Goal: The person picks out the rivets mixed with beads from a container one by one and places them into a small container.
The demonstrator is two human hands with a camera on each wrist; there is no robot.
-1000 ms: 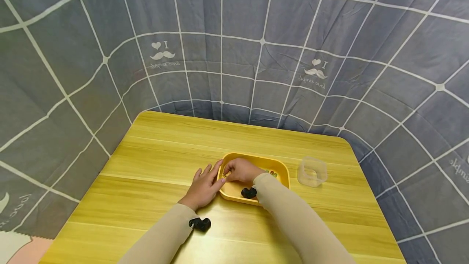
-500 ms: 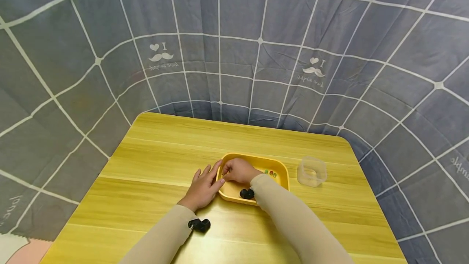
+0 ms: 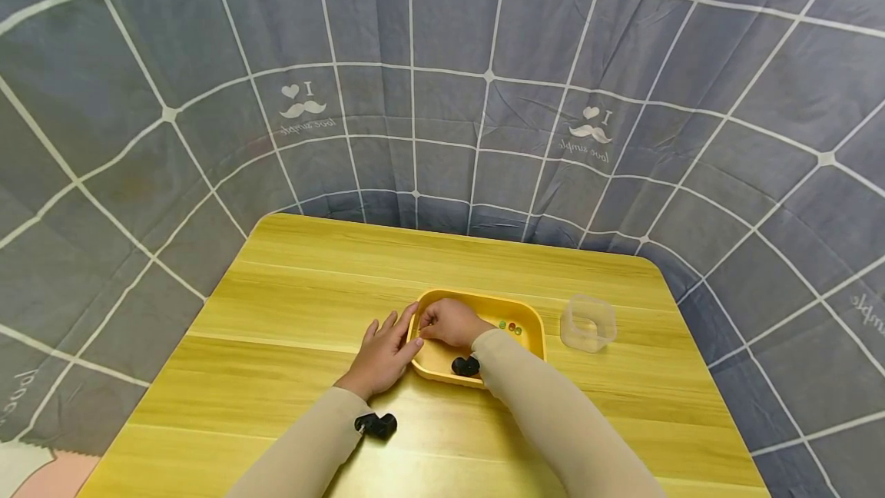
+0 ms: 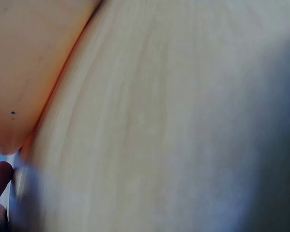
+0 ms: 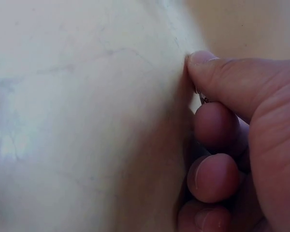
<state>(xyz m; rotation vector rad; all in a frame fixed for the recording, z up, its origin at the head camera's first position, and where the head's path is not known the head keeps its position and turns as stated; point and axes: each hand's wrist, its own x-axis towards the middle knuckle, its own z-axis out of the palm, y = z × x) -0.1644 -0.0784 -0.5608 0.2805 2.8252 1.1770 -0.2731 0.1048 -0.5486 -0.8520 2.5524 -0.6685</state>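
In the head view my right hand (image 3: 452,321) is inside the yellow tray (image 3: 442,366), near its left end. The right wrist view has the thumb and index finger close together, pinching a small glassy object (image 5: 201,96) that is mostly hidden between them; its kind is unclear. The other fingers of that hand are curled. My left hand (image 3: 382,350) lies at the tray's left side, fingers extended, touching the rim. Several small green and red marbles (image 3: 512,326) sit in the tray's right part.
A clear plastic container (image 3: 588,325) stands to the right of the tray on the wood-grain table (image 3: 332,267). A grey grid-patterned curtain (image 3: 442,98) surrounds the table's back and sides.
My right hand has shifted very slightly left inside the tray, and the marbles at the right show more fully past the sleeve. My left hand stays in place.
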